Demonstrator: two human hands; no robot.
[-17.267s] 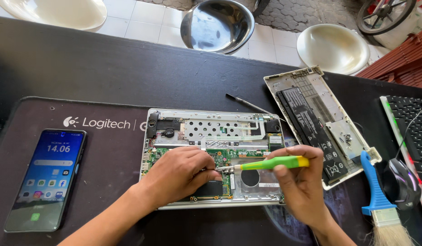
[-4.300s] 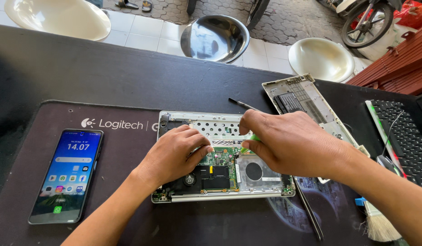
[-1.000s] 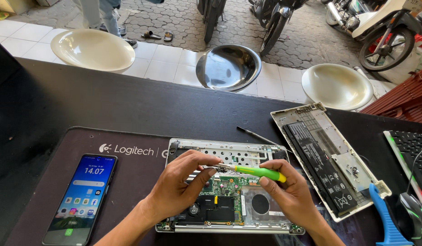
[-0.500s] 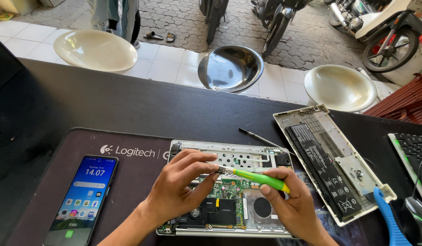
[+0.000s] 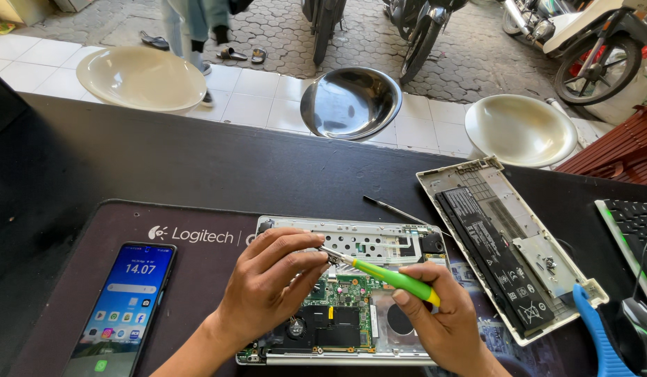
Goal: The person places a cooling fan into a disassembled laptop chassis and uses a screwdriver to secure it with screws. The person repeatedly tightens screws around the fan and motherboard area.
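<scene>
- Opened silver laptop base [image 5: 351, 307] with its green circuit board bare lies on a dark desk mat [image 5: 198, 272] on the black table [image 5: 198, 160], under both hands.
- Right hand [image 5: 445, 324] is closed around a green-handled screwdriver [image 5: 390, 276], tip pointing left.
- Left hand [image 5: 271, 283] has its fingers curled, pinching at the screwdriver's tip.
- Detached white bottom cover [image 5: 512, 244], carrying a long black battery with a white label, rests to the right.
- Black smartphone [image 5: 124, 307], screen lit, lies at the left; white lettering marks the mat's top edge.

head cam | looks down, forward | close over desk [image 5: 198, 167]
</scene>
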